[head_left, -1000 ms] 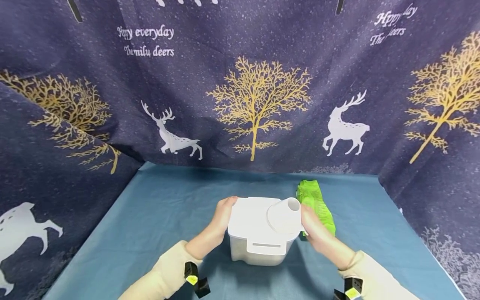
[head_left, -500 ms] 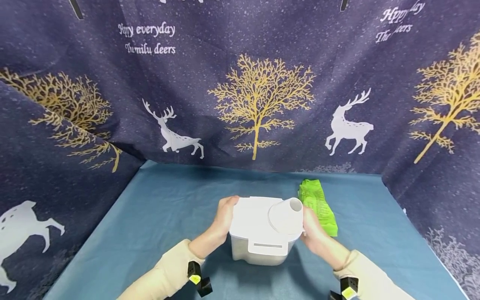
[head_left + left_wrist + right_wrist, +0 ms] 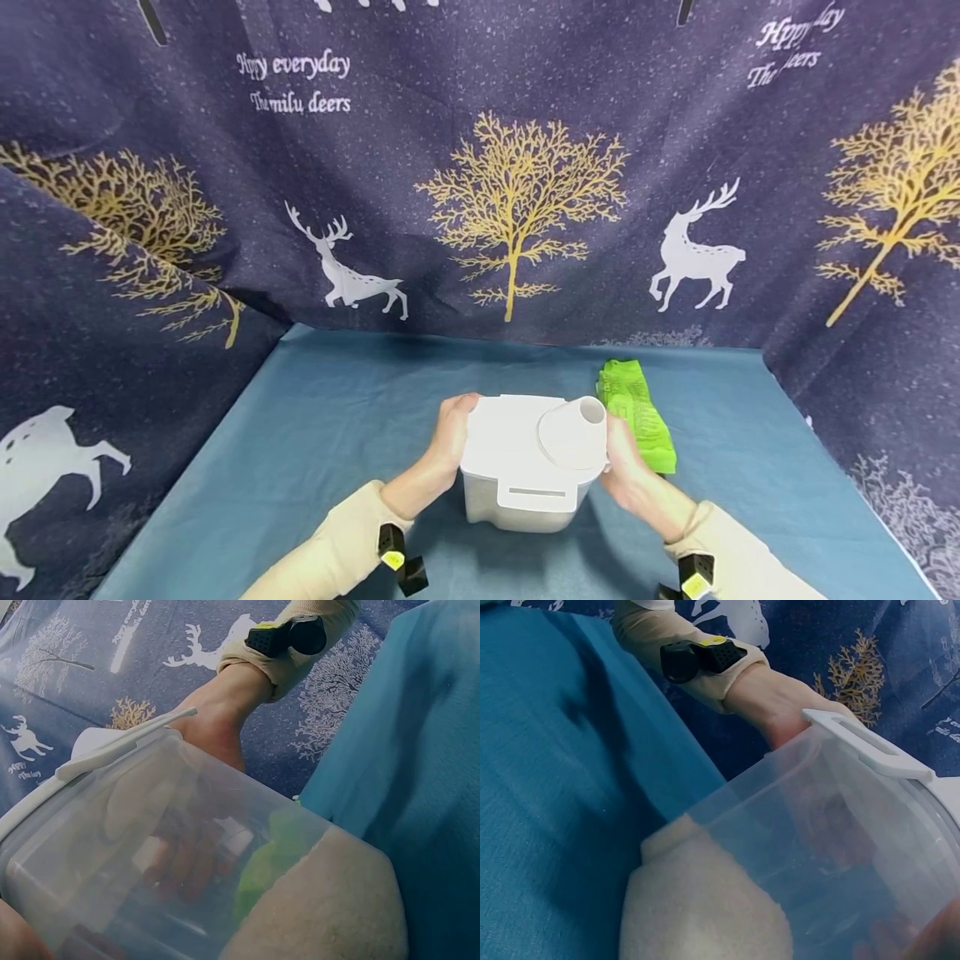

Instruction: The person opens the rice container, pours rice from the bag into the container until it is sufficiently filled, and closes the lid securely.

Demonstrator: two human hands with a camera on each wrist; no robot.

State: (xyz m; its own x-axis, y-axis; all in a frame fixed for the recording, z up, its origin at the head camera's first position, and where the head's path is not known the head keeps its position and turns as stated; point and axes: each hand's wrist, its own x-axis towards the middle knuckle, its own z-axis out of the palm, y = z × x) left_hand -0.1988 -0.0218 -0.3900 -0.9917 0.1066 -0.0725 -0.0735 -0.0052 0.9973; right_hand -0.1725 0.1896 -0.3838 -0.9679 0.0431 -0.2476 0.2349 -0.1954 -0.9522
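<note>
Both hands hold a translucent plastic storage box (image 3: 517, 507) with a white lid (image 3: 498, 437). My left hand (image 3: 452, 429) grips its left side near the lid, and my right hand (image 3: 624, 467) grips the right side. A white cup-like spout (image 3: 573, 429) stands on the lid's right part, its round mouth showing. Through the walls in the wrist views, pale fine-grained contents (image 3: 330, 900) lie at the bottom, piled with a slope. A shadow below suggests the box is off the table. The far fingers look blurred through the plastic.
A bright green bag (image 3: 637, 417) lies on the blue-covered table (image 3: 360, 400), behind and right of the box, close to the right hand. Dark blue curtains (image 3: 420, 167) printed with deer and trees hang at the back and sides.
The box and hands stay almost in place. A slight overall shift of the view shows, and the right forearm has drawn a little to the left.
</note>
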